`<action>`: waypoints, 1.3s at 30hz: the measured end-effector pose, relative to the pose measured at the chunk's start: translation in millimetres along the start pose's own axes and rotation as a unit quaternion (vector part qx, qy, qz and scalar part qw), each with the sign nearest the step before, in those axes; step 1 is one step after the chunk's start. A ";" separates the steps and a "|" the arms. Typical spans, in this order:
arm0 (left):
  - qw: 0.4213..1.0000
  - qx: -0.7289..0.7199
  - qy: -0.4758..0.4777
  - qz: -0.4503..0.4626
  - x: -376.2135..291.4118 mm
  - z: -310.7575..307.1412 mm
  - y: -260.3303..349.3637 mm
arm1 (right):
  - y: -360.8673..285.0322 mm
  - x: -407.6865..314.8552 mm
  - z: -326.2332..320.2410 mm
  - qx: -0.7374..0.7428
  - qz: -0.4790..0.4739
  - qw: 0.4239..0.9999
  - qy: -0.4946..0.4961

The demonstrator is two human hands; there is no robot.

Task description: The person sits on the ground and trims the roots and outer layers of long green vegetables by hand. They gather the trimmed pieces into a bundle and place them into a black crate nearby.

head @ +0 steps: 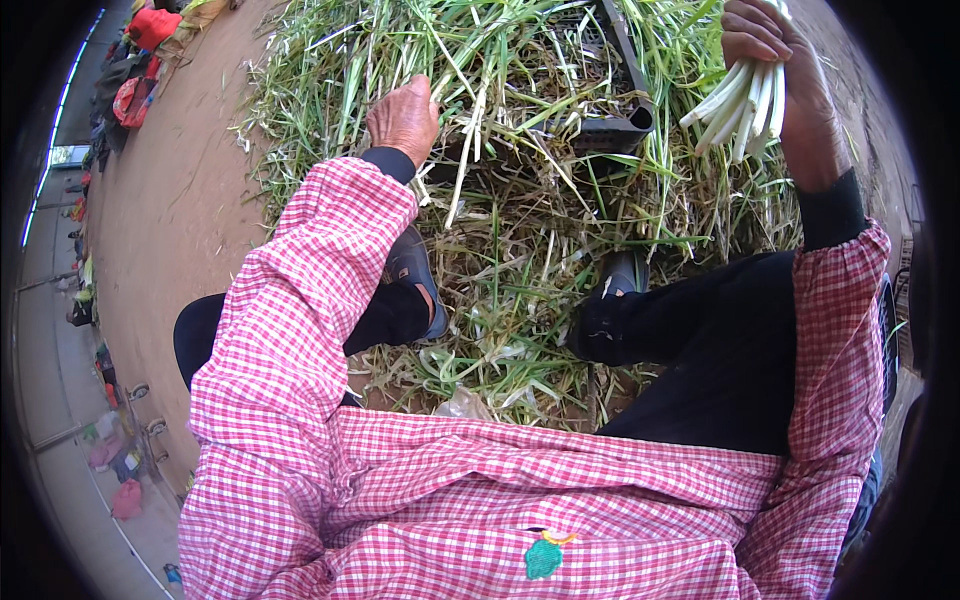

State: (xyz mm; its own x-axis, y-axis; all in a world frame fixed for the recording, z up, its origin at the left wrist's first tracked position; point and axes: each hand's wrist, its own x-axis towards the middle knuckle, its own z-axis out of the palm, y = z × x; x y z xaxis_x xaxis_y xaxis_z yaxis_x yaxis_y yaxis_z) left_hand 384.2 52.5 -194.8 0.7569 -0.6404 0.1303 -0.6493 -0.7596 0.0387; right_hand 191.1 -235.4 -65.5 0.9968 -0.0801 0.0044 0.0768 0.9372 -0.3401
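Note:
High at the right, my right hand (780, 56) is closed around a bundle of pale vegetable stalks (742, 112), their whitish ends hanging down towards me. At the upper left, my left hand (406, 118) has its fingers curled over the near edge of a heap of green leaves and stalks (352, 82). Its fingertips are hidden, so whether it grips a stalk cannot be told. Between the two hands, a dark plastic crate (611, 133) lies partly buried in the leaves. Loose pale stalks (471, 150) stick out beside my left hand.
Leaf trimmings (495, 300) litter the ground between my shoes (411, 270). Bare brown floor (172, 202) runs along the left, with red bags (135, 101) and other items beyond it. A dark crate (906, 262) stands at the far right edge.

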 end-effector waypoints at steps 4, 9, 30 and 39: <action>0.993 -0.084 -0.069 -0.051 14.2 -10.5 -10.1 | -0.7 0.6 -2.7 -0.026 0.038 0.996 0.081; 0.777 -0.592 -0.163 -0.138 37.6 -85.8 -20.9 | -2.6 3.9 -4.7 0.029 0.087 0.994 0.060; 0.417 -0.822 -0.328 -0.209 -106.8 -71.1 73.6 | 62.7 4.8 -37.7 -0.147 0.024 0.973 0.176; 0.416 -0.827 -0.325 -0.192 -105.1 -66.5 70.8 | 105.2 1.5 -43.0 -0.276 0.034 0.931 0.235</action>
State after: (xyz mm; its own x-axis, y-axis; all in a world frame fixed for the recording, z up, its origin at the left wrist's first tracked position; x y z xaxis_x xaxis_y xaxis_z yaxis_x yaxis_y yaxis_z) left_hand 253.8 73.6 -139.9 0.3399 -0.8113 -0.4756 0.7733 -0.0467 0.6323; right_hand 199.7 -151.6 -141.7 0.8689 -0.2881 -0.4025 -0.1386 0.6390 -0.7566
